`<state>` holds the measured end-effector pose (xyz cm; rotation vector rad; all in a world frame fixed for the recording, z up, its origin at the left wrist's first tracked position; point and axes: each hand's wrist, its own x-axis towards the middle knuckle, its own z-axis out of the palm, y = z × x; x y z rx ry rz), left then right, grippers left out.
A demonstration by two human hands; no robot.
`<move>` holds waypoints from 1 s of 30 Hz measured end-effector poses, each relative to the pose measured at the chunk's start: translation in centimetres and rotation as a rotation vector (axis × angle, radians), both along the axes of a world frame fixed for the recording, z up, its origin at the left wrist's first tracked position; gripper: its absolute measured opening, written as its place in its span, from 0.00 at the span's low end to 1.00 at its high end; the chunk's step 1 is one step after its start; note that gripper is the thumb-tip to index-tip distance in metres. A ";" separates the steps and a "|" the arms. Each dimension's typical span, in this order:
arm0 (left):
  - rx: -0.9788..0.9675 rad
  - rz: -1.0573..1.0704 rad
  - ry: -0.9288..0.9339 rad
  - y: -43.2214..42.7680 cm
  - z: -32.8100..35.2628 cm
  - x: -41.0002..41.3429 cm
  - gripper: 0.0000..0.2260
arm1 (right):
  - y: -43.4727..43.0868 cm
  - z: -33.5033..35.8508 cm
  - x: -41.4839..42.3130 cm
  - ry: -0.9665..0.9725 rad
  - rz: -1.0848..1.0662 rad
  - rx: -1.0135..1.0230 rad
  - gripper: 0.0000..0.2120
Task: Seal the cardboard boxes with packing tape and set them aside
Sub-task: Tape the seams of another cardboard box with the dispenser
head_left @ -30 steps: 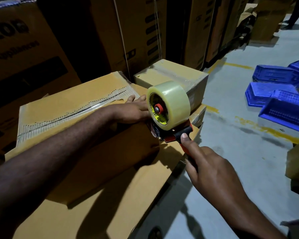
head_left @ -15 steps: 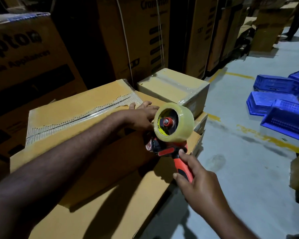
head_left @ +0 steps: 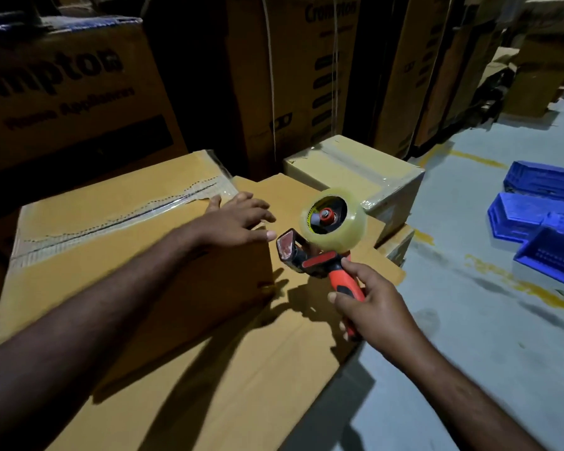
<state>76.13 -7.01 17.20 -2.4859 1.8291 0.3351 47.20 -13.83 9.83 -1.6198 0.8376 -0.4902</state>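
tape dispenser (head_left: pixel 333 230), "crompton" cartons (head_left: pixel 62 92) behind

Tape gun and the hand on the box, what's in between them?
Nothing. In the head view, only a narrow strip of bare lower cardboard shows between the tape gun and the left hand resting on the box.

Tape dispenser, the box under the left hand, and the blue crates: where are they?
Tape dispenser (head_left: pixel 319 259): head view, on its red frame below the roll.
Cardboard box (head_left: pixel 127 190): head view, on its top face, beyond the taped seam.
Blue crates (head_left: pixel 531 219): head view, on the middle crate's wall.
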 end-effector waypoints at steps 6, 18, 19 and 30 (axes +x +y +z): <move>-0.078 0.043 -0.118 0.0 -1.4 0.1 0.30 | -2.4 -1.2 7.2 -0.097 0.045 0.173 0.26; -0.104 0.190 -0.083 0.8 -1.6 1.2 0.41 | -7.9 -1.2 7.7 -0.048 0.232 0.446 0.24; -0.101 0.194 -0.087 0.9 -1.5 1.3 0.40 | -9.1 -1.2 6.9 -0.020 0.233 0.434 0.23; -0.062 0.243 -0.157 -1.7 -1.4 -0.7 0.35 | -15.2 -5.4 8.8 -0.104 0.103 0.496 0.21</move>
